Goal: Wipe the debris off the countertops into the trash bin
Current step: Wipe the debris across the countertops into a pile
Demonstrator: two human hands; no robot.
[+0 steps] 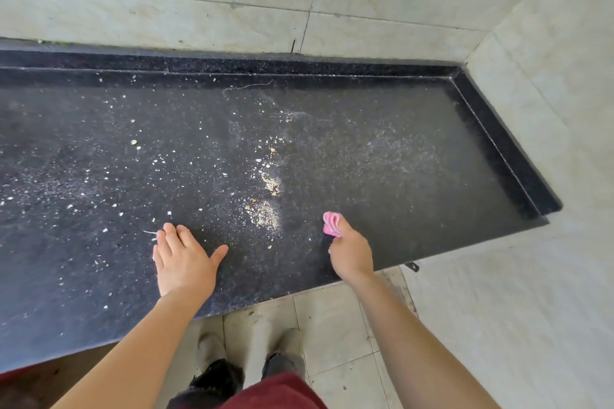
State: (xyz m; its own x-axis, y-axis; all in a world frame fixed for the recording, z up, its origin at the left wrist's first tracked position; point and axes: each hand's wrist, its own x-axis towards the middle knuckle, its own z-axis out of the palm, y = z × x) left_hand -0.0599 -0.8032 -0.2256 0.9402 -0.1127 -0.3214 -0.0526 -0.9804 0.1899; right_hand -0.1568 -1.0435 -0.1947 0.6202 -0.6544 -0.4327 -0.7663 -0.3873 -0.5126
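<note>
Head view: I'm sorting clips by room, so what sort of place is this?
Probably a kitchen, or a similar work area, that looks bare. A dark stone countertop with a raised rim sits in a corner of pale tiled walls, crumbs lie scattered on it, and the floor is tiled.

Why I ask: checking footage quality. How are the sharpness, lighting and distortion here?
Head view: soft even light, no hard glare on the countertop; debris reads crisply; wide-angle lens bows the counter edges; shoes at the bottom look smeared.
</note>
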